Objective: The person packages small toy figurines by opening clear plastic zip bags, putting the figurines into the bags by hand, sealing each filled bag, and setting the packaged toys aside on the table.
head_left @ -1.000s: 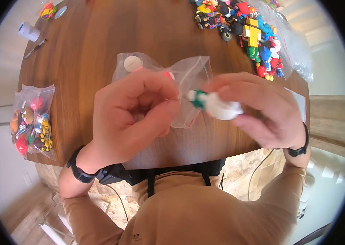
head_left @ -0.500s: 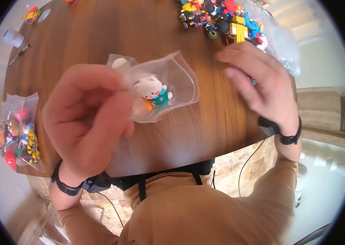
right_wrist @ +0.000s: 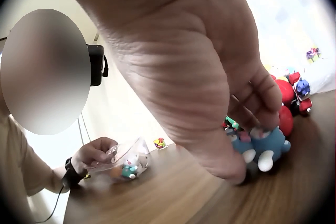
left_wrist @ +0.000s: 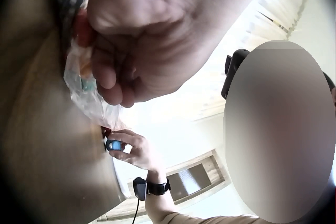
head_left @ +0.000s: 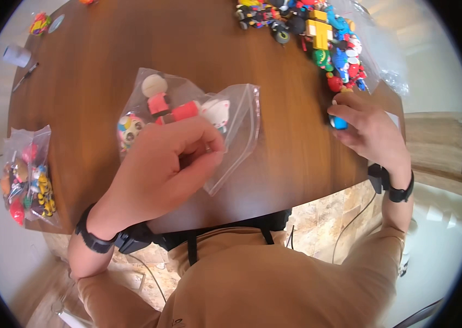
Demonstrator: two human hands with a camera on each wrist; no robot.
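Note:
A clear zip bag holding a white cat figure in green, pink-red pieces and a round-faced figure lies mid-table. My left hand pinches the bag's edge between thumb and curled fingers; its grip also shows in the right wrist view, with the cat figure inside the bag. At the right, my right hand has its fingers and thumb around a blue figure with white feet, at the near end of the toy pile; the blue figure is low on the table in the right wrist view.
A pile of colourful toys spreads along the back right beside clear plastic. At the left edge lies another filled bag. A white cup-like roll, a pen and a bright toy are at the back left.
The white and green figure left my right hand and is inside the bag. My right hand has moved right to the pile and grips a blue figure. My left hand still holds the bag.

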